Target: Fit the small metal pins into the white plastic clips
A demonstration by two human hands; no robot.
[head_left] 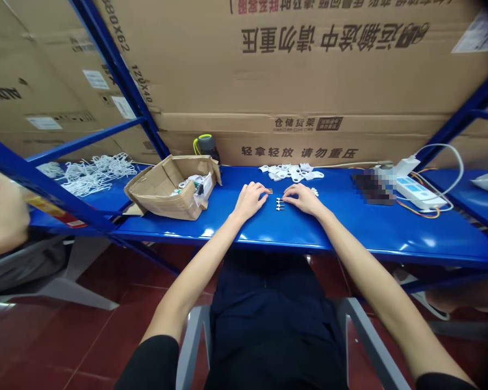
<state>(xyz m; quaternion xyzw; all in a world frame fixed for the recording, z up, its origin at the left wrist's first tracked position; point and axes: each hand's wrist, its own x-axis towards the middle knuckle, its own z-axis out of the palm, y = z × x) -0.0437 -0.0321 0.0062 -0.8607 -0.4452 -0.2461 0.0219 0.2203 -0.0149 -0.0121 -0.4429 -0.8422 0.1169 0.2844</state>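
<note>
Large cardboard carton [350, 81] behind the blue steel shelf [361, 233]: "轻拿轻放 请勿重压", "仓储货架", "120X40" in black print.

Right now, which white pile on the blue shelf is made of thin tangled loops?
The heap left of the cardboard box; the other heap, right of the box, holds flat, chunky pieces.

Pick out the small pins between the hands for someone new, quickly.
On the long blue steel shelf, right of the open cardboard box, find the person's left hand and right hand. Between them lie the short pins, side by side in a neat row, unlike the loose heap of white plastic parts behind them.
</note>
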